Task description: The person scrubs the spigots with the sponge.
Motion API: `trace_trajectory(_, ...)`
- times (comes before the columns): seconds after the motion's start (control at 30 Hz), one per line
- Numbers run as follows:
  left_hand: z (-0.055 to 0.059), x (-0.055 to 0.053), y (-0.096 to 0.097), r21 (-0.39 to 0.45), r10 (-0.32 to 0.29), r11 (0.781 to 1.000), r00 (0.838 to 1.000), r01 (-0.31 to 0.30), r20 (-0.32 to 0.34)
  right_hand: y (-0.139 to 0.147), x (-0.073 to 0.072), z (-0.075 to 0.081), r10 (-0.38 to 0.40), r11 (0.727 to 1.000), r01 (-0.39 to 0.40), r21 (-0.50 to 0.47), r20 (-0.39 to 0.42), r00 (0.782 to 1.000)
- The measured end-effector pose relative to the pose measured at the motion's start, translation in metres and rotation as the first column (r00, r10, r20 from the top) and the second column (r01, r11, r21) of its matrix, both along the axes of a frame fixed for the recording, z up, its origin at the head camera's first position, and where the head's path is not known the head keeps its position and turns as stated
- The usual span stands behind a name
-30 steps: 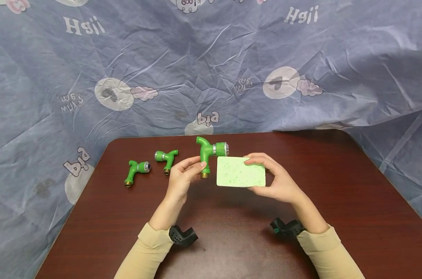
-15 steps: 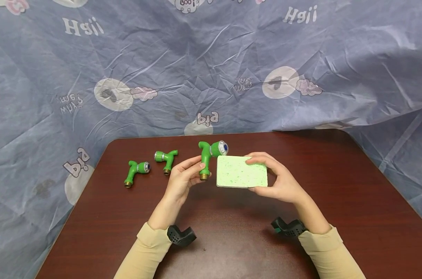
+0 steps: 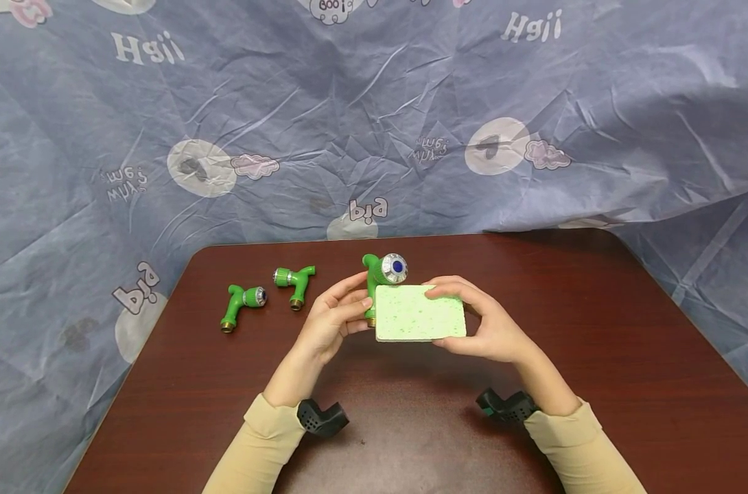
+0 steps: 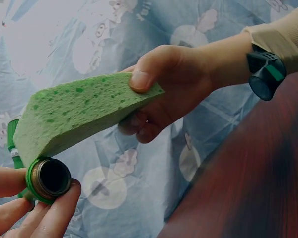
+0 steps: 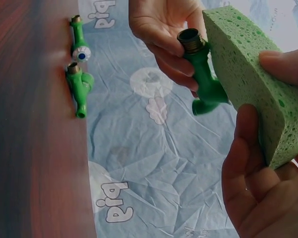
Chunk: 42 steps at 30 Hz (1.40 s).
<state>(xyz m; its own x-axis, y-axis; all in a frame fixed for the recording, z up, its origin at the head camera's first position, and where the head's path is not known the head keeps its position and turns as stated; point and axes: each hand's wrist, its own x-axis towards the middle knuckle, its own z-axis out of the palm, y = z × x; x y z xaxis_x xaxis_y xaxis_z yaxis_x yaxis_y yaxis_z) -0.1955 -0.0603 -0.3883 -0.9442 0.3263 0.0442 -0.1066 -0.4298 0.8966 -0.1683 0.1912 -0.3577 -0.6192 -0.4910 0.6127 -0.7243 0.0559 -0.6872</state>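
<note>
Between thumb and fingers my left hand grips a green tap upright by its lower body. The tap's round handle, silver with a blue centre, faces toward me, and its brass threaded end shows in the left wrist view. A pale green speckled sponge is pinched at its right end by my right hand. The sponge's left end lies against the tap, covering part of its body in the head view. In the right wrist view the sponge meets the tap's side.
Two more green taps lie on the dark wooden table at the left: one nearer tap and one farther tap. A blue-grey printed cloth hangs behind the table. Black wrist cameras sit on both forearms.
The tap has turned so its handle faces me, and has shifted slightly right. The sponge has moved a little left and down, onto the tap, overlapping it in the head view.
</note>
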Motion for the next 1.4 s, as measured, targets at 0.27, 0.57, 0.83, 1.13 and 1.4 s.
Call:
trace_trajectory(0.27, 0.001, 0.001, -0.001, -0.006, -0.051, 0.999, 0.998, 0.051, -0.023, -0.001, 0.002, 0.0, 0.016, 1.0, -0.016, 0.016, 0.027, 1.0)
trace_trajectory(0.57, 0.003, 0.001, -0.004, -0.075, -0.093, 0.993, 0.991, 0.086, -0.092, 0.003, 0.001, 0.001, 0.017, 1.0, -0.017, 0.014, 0.0, 1.0)
trace_trajectory(0.83, 0.003, 0.0, -0.01, -0.154, -0.153, 0.98, 0.972, 0.126, -0.18, 0.006, -0.005, -0.009, 0.024, 1.0, -0.024, 0.01, -0.001, 1.0)
trace_trajectory(1.13, 0.004, 0.0, -0.012, -0.16, -0.159, 0.979, 0.963, 0.126, -0.217, 0.014, -0.015, -0.025, 0.02, 0.999, -0.02, 0.038, 0.002, 1.0)
trace_trajectory(1.4, 0.002, -0.001, -0.01, -0.14, -0.113, 0.986, 0.976, 0.088, -0.184, 0.02, -0.013, -0.019, 0.01, 0.997, -0.01, 0.073, 0.008, 1.0)
